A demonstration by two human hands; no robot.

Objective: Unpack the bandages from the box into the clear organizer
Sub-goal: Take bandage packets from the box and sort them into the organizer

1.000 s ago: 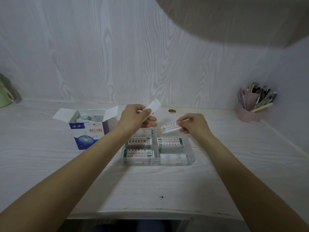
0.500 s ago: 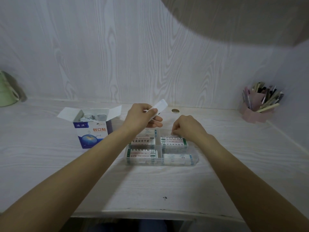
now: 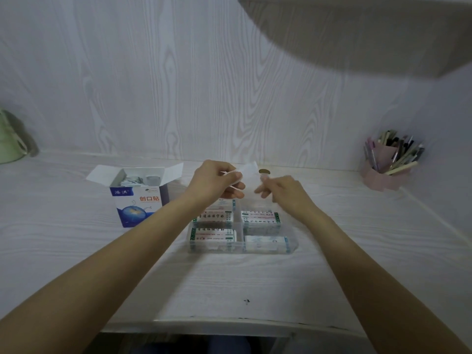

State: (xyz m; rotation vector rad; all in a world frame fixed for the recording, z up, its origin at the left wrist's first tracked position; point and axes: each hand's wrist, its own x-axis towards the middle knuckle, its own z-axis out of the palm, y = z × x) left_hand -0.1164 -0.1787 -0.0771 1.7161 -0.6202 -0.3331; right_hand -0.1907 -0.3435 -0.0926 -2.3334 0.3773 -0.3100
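A blue and white bandage box (image 3: 139, 203) stands open on the desk at the left, with more bandages inside. The clear organizer (image 3: 292, 245) sits in the middle, its compartments holding stacks of wrapped bandages (image 3: 260, 218). My left hand (image 3: 215, 183) hovers above the organizer's far edge and pinches a small bunch of white bandage strips (image 3: 246, 169). Just to the right of those strips is my right hand (image 3: 279, 191), blurred, with its fingers extended toward them and nothing in them.
A pink pen holder (image 3: 383, 172) full of pens stands at the back right by the side wall. A green mug (image 3: 10, 146) sits at the far left. A small round hole (image 3: 264, 171) lies in the desk behind my hands. A shelf (image 3: 370, 31) overhangs the upper right.
My right hand laid its bandage in the back right compartment, then lifted away empty toward the strips in my left hand. My left hand has stayed in place.
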